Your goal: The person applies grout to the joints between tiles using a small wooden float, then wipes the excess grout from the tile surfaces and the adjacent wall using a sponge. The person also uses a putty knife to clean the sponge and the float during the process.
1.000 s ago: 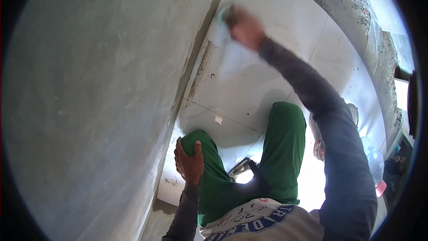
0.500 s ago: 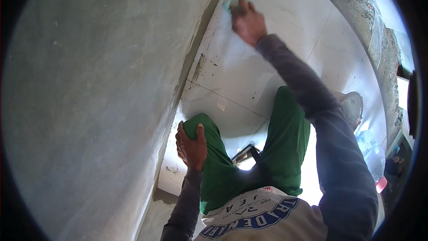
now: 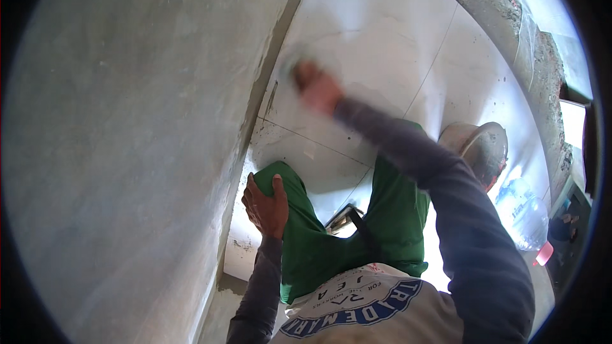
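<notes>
My right hand (image 3: 317,89), smeared by motion, is closed around a small pale green sponge or cloth (image 3: 293,65). It is held down at the white marbled floor tiles (image 3: 376,44), close to the foot of the wall. Dark smudges and wet-looking patches mark the tiles around it. My left hand (image 3: 268,209) rests on my left knee, on the green trousers (image 3: 296,216), with thumb and fingers apart and nothing in it.
A bare grey plastered wall (image 3: 140,121) rises along the left. To the right, partly behind my right forearm, stands a dirty bucket (image 3: 488,153). Nearby lies a clear plastic bottle (image 3: 524,213) with a pink cap. Rough concrete (image 3: 510,19) borders the tiles at the far right.
My right hand has swept nearer to me and slightly left over the tiles, still holding the pale green piece. More of the bucket shows now. My left hand stays on the knee.
</notes>
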### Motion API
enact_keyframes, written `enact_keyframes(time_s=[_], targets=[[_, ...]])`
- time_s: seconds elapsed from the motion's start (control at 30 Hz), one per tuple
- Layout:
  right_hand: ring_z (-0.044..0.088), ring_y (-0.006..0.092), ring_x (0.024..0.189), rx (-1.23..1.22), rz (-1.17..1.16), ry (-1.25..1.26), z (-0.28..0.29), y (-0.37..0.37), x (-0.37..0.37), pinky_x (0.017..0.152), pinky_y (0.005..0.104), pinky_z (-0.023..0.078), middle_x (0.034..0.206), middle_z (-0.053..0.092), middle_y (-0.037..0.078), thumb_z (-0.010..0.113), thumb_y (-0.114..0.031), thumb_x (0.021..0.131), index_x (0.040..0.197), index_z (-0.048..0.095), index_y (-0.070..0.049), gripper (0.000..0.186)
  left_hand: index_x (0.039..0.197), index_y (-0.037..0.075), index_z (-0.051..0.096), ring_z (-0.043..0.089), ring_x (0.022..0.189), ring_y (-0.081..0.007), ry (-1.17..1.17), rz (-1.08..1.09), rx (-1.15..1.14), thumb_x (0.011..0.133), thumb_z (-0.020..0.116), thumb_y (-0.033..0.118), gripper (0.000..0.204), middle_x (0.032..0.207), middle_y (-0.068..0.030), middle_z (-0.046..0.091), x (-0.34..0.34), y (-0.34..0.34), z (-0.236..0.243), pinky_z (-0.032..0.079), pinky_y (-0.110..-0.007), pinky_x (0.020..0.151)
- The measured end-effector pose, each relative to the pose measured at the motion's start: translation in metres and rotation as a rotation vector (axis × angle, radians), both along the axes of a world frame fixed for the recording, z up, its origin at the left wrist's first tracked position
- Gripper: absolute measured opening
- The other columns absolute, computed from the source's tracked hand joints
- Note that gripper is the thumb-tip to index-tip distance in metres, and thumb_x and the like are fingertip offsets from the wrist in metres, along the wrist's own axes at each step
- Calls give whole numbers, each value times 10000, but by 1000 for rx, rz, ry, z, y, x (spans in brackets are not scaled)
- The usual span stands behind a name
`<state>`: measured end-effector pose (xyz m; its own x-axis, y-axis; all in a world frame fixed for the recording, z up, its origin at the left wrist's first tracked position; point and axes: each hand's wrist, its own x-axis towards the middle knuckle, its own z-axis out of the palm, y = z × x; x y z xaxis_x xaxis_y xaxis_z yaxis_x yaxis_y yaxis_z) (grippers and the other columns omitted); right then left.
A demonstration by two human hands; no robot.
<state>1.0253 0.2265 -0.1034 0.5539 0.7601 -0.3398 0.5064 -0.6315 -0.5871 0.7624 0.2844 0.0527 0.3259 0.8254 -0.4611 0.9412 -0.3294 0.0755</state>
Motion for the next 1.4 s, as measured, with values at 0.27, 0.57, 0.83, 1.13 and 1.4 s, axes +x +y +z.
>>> enact_keyframes(time_s=[0.27, 0.57, 0.83, 1.13, 1.4], targets=[[688, 285, 941, 471, -177, 98, 50, -66, -56, 784, 389, 580, 1148, 681, 178, 640, -63, 904, 1168, 744, -21, 287, 1298, -28, 638, 615, 1215, -389, -554, -57, -93, 985, 675, 224, 404, 1270, -210, 675, 34, -16, -27, 461, -484, 1088], [629, 108, 887, 653, -887, 925, 139, -165, -6, 785, 283, 525, 986, 711, 58, 619, -128, 972, 1257, 699, 56, 348, 1561, 2, 429, 520, 1399, -266, -964, -235, -825, 968, 763, 328, 754, 1460, -162, 586, 185, -69, 6, 376, -436, 1191], [660, 120, 921, 699, -1038, 729, 172, -249, -5, 814, 282, 532, 1065, 730, 70, 591, -132, 982, 1261, 697, 51, 351, 1119, 11, 736, 710, 929, -177, -794, -358, -814, 980, 714, 347, 364, 967, -107, 750, 268, -106, -14, 539, -356, 873], [554, 109, 737, 975, -1398, 438, 103, -166, 52, 629, 299, 464, 859, 629, 22, 579, -122, 1021, 1352, 621, 31, 367, 1341, 70, 626, 606, 1249, -364, -816, -529, 247, 1025, 581, 366, 435, 1360, -162, 647, 191, -98, -124, 470, -488, 1005], [696, 332, 972, 842, -1073, 11, 18, 60, 134, 858, 427, 554, 1194, 681, 235, 567, -147, 994, 1225, 689, -16, 293, 1504, 116, 461, 439, 1409, -394, -370, -279, 425, 1086, 398, 486, 562, 1547, -189, 446, 173, -83, -162, 333, -594, 1121]])
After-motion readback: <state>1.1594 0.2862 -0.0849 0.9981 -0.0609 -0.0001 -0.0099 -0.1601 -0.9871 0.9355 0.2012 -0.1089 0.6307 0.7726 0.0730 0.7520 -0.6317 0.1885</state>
